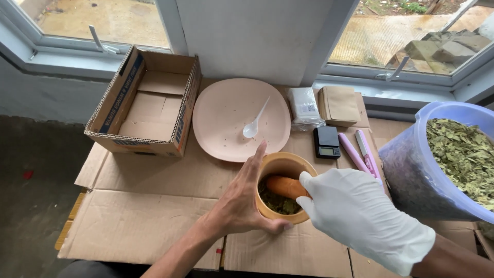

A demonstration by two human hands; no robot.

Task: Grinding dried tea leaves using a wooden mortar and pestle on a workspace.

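Around the mortar [280, 188], steadied by the bare left hand [242, 201] while the gloved right hand [355, 211] clamps its pestle [285, 186], sit a pink plate [226, 128], an open box [146, 103] and a leaf tub [437, 164] on flattened cardboard [149, 216] under windows [92, 23].

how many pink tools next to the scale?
2. Both lie side by side on the cardboard right of the black scale: the left pink tool and the right pink tool. Their near ends are hidden behind the gloved right hand.

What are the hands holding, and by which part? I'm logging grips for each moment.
The left hand wraps the mortar around its outer wall; the gloved right hand grips the pestle by its upper end.
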